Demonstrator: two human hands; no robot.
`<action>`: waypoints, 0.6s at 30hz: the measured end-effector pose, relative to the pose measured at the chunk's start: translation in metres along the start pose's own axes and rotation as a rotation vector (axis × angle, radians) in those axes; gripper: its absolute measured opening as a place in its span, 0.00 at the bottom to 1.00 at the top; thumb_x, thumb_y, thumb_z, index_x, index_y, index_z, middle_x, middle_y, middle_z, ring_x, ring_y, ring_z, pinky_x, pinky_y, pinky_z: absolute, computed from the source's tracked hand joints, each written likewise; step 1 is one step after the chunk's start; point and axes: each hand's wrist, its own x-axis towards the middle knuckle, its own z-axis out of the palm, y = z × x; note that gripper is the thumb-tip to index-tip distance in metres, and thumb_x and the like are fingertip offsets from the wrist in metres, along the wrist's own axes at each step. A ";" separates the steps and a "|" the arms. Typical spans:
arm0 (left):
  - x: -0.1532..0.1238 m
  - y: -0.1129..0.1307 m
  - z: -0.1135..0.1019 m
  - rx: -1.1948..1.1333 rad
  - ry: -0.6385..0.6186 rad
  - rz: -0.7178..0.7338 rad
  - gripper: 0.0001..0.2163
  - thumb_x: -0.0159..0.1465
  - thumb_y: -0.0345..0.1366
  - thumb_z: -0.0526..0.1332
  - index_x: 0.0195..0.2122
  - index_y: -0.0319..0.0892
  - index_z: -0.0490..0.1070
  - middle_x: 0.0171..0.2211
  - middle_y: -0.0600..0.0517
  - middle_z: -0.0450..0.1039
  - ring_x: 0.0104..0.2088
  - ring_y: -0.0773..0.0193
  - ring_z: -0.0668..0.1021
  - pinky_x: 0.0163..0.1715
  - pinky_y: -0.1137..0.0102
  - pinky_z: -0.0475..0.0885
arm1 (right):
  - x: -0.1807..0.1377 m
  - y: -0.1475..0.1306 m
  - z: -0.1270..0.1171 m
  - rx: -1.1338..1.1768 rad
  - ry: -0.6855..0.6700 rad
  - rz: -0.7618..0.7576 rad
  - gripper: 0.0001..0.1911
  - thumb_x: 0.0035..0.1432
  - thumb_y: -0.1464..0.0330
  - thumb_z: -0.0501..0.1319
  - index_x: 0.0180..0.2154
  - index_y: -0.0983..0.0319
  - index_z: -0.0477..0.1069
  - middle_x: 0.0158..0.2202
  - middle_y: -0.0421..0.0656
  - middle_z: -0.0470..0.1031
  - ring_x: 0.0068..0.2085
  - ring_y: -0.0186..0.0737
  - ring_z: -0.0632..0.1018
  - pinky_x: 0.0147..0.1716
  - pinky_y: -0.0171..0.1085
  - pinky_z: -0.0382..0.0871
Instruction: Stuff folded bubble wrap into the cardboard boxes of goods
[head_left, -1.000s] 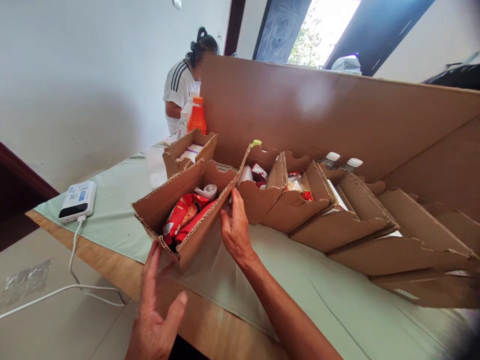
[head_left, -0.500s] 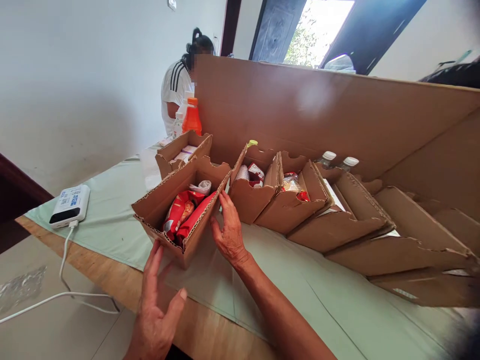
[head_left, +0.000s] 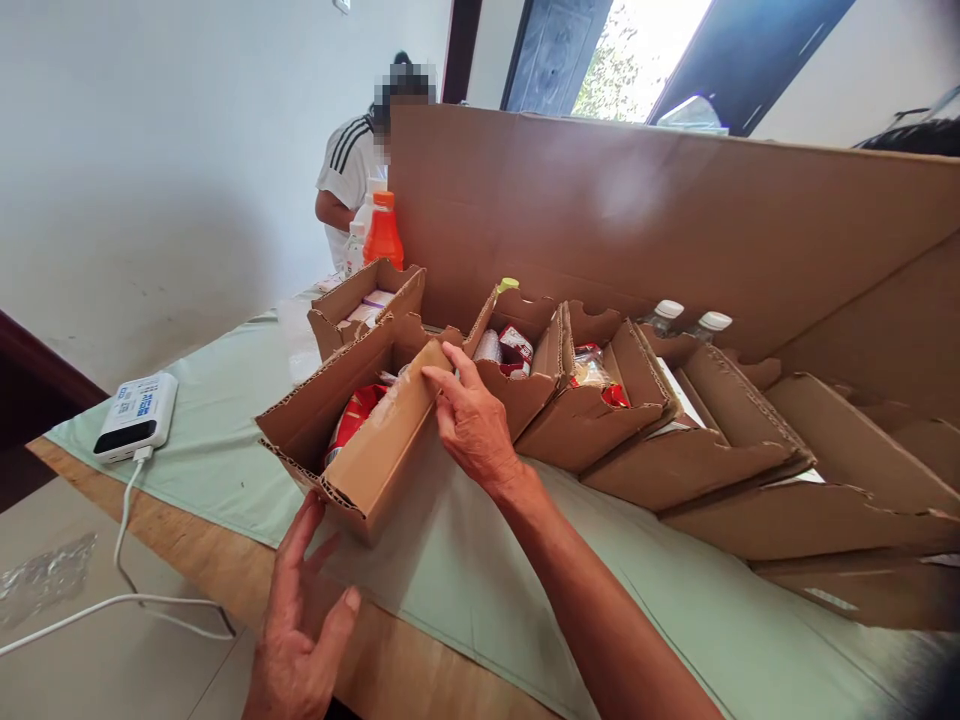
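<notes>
An open-topped cardboard box [head_left: 289, 425] stands on the cloth near the table's front edge. Its right side wall [head_left: 386, 425] leans inward, partly covering a red food packet [head_left: 352, 415]. At the far upper corner of that wall, my right hand [head_left: 476, 420] grips the cardboard edge with bent fingers. My left hand [head_left: 296, 620] is open, thumb apart, its fingertips touching or close to the box's near lower corner.
Several cardboard bins [head_left: 592, 380] with packets line the right side, before a tall cardboard panel [head_left: 637, 220]. Behind my box are a smaller box [head_left: 349, 300] and an orange bottle [head_left: 383, 235]. A white power bank [head_left: 136, 415] with a cable lies left. A person [head_left: 349, 170] is beyond.
My right hand has moved from lying along the box's right wall to its upper edge, and that wall now tilts inward over the red packet. My left hand has barely moved.
</notes>
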 end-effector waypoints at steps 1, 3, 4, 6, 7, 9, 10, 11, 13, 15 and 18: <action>0.000 -0.002 0.000 0.000 0.003 0.006 0.31 0.68 0.43 0.62 0.70 0.59 0.54 0.73 0.49 0.51 0.65 0.44 0.70 0.64 0.48 0.67 | 0.004 -0.002 -0.002 -0.038 -0.028 -0.031 0.24 0.59 0.78 0.53 0.53 0.55 0.73 0.70 0.43 0.60 0.60 0.51 0.74 0.54 0.51 0.75; 0.001 -0.004 -0.001 0.004 0.007 0.034 0.31 0.68 0.42 0.62 0.70 0.59 0.54 0.73 0.49 0.51 0.65 0.43 0.69 0.64 0.49 0.67 | 0.006 -0.007 -0.003 -0.075 -0.052 -0.080 0.20 0.60 0.78 0.53 0.49 0.56 0.75 0.70 0.44 0.60 0.60 0.53 0.74 0.54 0.53 0.75; 0.002 -0.005 -0.001 0.009 0.008 0.045 0.31 0.68 0.42 0.62 0.70 0.60 0.54 0.73 0.50 0.51 0.65 0.43 0.69 0.64 0.49 0.67 | 0.004 -0.008 -0.002 -0.070 -0.041 -0.086 0.20 0.61 0.78 0.53 0.49 0.57 0.75 0.70 0.46 0.61 0.60 0.53 0.74 0.55 0.54 0.74; 0.002 -0.005 0.000 0.021 0.005 0.053 0.30 0.68 0.42 0.62 0.69 0.62 0.54 0.73 0.51 0.52 0.65 0.44 0.69 0.64 0.47 0.66 | -0.005 -0.007 0.002 -0.009 0.031 -0.043 0.22 0.62 0.77 0.52 0.54 0.58 0.73 0.69 0.49 0.62 0.64 0.51 0.70 0.58 0.52 0.72; 0.002 -0.004 0.000 0.025 0.002 0.056 0.30 0.68 0.41 0.61 0.69 0.62 0.54 0.73 0.52 0.52 0.65 0.44 0.69 0.65 0.47 0.66 | -0.011 -0.004 0.005 0.038 0.074 -0.007 0.23 0.63 0.77 0.52 0.56 0.59 0.71 0.69 0.50 0.62 0.66 0.49 0.69 0.60 0.51 0.71; 0.001 -0.003 0.003 0.032 -0.007 0.077 0.29 0.69 0.41 0.61 0.69 0.62 0.54 0.73 0.52 0.52 0.66 0.44 0.68 0.65 0.46 0.65 | -0.023 0.003 0.011 0.121 0.124 0.047 0.26 0.62 0.76 0.52 0.60 0.58 0.67 0.68 0.49 0.62 0.67 0.46 0.67 0.63 0.48 0.69; -0.001 -0.002 0.005 0.042 -0.008 0.097 0.29 0.69 0.40 0.60 0.70 0.62 0.54 0.73 0.52 0.51 0.67 0.44 0.66 0.65 0.47 0.65 | -0.028 0.007 0.015 0.149 0.123 0.054 0.28 0.62 0.77 0.53 0.62 0.58 0.66 0.68 0.49 0.63 0.67 0.45 0.66 0.64 0.48 0.68; -0.002 -0.002 0.007 0.057 -0.009 0.122 0.29 0.69 0.39 0.60 0.70 0.62 0.54 0.73 0.52 0.51 0.68 0.44 0.64 0.65 0.47 0.66 | -0.032 0.011 0.018 0.168 0.113 0.051 0.29 0.61 0.77 0.53 0.63 0.57 0.65 0.68 0.49 0.63 0.68 0.45 0.66 0.65 0.49 0.66; -0.005 -0.003 0.013 0.091 -0.022 0.176 0.30 0.69 0.38 0.59 0.70 0.61 0.53 0.73 0.53 0.49 0.70 0.44 0.60 0.65 0.48 0.67 | -0.038 0.017 0.023 0.198 0.099 0.032 0.33 0.60 0.78 0.54 0.66 0.58 0.61 0.68 0.49 0.63 0.68 0.44 0.65 0.67 0.49 0.63; -0.005 -0.006 0.019 0.121 -0.076 0.226 0.31 0.69 0.36 0.58 0.71 0.61 0.51 0.74 0.53 0.47 0.72 0.45 0.57 0.65 0.49 0.67 | -0.042 0.022 0.029 0.228 0.120 0.024 0.35 0.60 0.78 0.53 0.68 0.59 0.59 0.69 0.48 0.62 0.69 0.43 0.64 0.69 0.48 0.60; 0.004 -0.008 0.028 0.155 -0.171 0.274 0.34 0.68 0.33 0.58 0.72 0.60 0.48 0.75 0.52 0.45 0.73 0.46 0.55 0.66 0.47 0.64 | -0.052 0.028 0.039 0.248 0.186 0.055 0.34 0.59 0.78 0.53 0.67 0.59 0.60 0.67 0.49 0.64 0.68 0.44 0.65 0.69 0.49 0.59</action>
